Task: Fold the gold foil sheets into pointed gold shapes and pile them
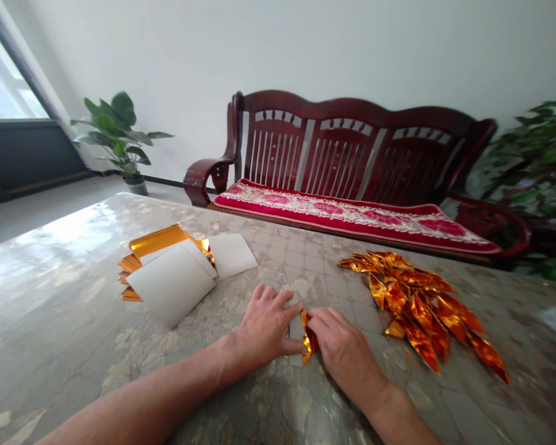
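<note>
Behind the tabletop [241, 402] stands a dark wooden bench [343, 145] with a red cushion [347, 216], and a potted plant [118, 133] sits near the window [9, 74]. Our left hand [264, 324] and right hand [345, 352] meet over a folded gold foil piece [309, 337], with a white paper strip [297, 327] against it. The right fingers [324, 321] are closed, pinching the foil, while the left fingers [269, 296] lie spread and open beside the strip. Ahead and left of the fingers lies a stack of gold foil and white paper [167, 275]; to the right of them is a heap of folded gold pieces [417, 309]. We judge the step in hand to be folding this one piece, and the next move calls for a firm, even crease.
</note>
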The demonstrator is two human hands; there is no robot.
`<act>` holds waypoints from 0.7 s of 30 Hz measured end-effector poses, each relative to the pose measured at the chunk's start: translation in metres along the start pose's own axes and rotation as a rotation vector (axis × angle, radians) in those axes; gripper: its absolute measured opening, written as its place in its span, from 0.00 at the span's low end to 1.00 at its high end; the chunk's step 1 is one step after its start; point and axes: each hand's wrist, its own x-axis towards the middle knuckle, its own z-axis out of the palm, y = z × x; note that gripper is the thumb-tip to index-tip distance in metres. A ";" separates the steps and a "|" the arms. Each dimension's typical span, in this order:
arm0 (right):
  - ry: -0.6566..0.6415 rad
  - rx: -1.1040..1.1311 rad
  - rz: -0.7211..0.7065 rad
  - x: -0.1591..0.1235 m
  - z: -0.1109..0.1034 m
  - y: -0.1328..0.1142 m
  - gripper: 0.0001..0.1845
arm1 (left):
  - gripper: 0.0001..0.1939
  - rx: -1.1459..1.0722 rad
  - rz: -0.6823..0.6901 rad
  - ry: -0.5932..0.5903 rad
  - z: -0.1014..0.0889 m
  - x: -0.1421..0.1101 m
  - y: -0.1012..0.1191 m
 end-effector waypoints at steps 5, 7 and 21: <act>0.008 -0.003 -0.072 0.002 -0.006 -0.002 0.13 | 0.36 0.011 0.005 -0.003 0.000 0.000 -0.001; -0.009 -0.007 -0.084 0.002 -0.007 -0.002 0.13 | 0.36 0.014 0.006 -0.004 -0.001 0.000 -0.001; -0.069 0.050 -0.028 0.001 -0.005 0.000 0.11 | 0.44 -0.080 -0.068 0.075 0.011 -0.003 -0.002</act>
